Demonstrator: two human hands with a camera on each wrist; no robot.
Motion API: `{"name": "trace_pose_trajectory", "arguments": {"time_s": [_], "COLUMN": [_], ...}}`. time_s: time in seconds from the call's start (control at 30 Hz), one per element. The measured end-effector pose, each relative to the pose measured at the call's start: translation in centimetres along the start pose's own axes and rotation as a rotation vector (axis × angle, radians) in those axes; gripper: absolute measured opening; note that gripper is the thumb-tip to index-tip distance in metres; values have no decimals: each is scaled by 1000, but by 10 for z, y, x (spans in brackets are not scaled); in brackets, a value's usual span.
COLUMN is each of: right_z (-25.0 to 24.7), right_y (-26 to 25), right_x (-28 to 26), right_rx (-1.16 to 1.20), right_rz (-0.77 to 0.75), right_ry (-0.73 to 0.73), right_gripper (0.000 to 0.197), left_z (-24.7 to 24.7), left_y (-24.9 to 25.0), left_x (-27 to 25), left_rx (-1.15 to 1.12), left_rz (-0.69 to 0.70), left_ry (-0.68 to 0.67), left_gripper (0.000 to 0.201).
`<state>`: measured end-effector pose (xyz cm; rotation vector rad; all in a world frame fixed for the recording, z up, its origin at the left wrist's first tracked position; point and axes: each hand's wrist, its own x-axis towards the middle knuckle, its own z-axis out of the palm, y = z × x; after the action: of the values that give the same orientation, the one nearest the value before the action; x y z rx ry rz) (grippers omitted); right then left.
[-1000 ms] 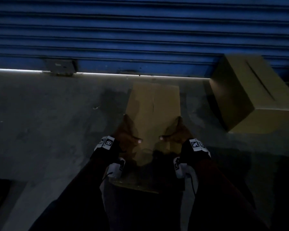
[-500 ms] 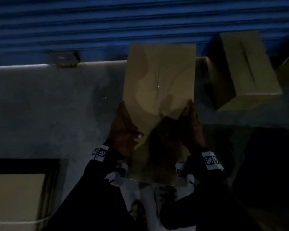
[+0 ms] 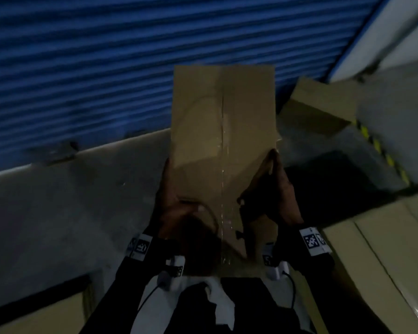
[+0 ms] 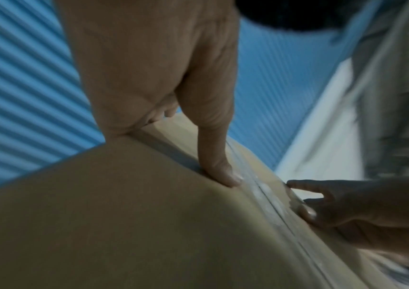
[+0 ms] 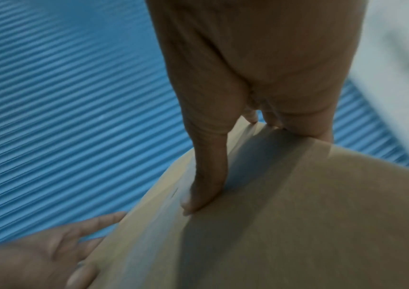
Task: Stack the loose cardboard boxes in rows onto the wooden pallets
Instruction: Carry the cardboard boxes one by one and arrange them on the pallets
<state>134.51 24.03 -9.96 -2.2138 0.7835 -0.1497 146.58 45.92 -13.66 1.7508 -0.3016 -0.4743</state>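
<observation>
A long brown cardboard box (image 3: 222, 131) with a taped centre seam is held up off the floor in front of my chest. My left hand (image 3: 176, 208) grips its left edge near the close end, thumb on the top face. My right hand (image 3: 273, 196) grips the right edge the same way. In the left wrist view the left thumb (image 4: 213, 160) presses on the box (image 4: 124, 224) beside the tape seam. In the right wrist view the right thumb (image 5: 208, 185) lies on the box top (image 5: 297, 224), fingers down its side. No pallet wood shows.
A blue roller shutter (image 3: 82, 68) stands behind, above the grey concrete floor (image 3: 58, 213). Another loose box (image 3: 319, 104) lies at the right by the shutter. Stacked boxes (image 3: 384, 261) sit lower right, one more box (image 3: 34, 314) lower left. A yellow-black striped edge (image 3: 381, 150) runs at the right.
Both hands have lifted the box from the floor up toward my chest. The view has swung right, bringing the stacked boxes into sight.
</observation>
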Motion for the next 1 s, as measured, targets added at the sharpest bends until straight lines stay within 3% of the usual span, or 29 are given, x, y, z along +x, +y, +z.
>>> {"name": "trace_pose_trajectory", "arguments": {"time_s": [0.07,0.13,0.27,0.57,0.8,1.0], "right_z": [-20,-41,-77,-141,-157,-159], "right_y": [-1,-1,-7,-18,10,52], "right_x": [-33,-69,-121,-287,-447,-593], "right_rx": [35,15,54,109,159,189], "right_rz": [40,75,191,432,568,672], "right_ry": [69,156,308,609,847,986], "right_gripper": [125,127,137,138,135,135], "left_z": [-2,1,21,93,156,203], "left_y": [8,26,58,112,124,111], "left_x": [-9,-19,-46,-124,-245,-376], "left_rx": [53,70,77,75,8,36], "left_rz": [82,128,204,365,410,409], "left_ry": [-136,-249,-343,-648,-957,-1114], "left_gripper": [133,140,142,143,143,144]}}
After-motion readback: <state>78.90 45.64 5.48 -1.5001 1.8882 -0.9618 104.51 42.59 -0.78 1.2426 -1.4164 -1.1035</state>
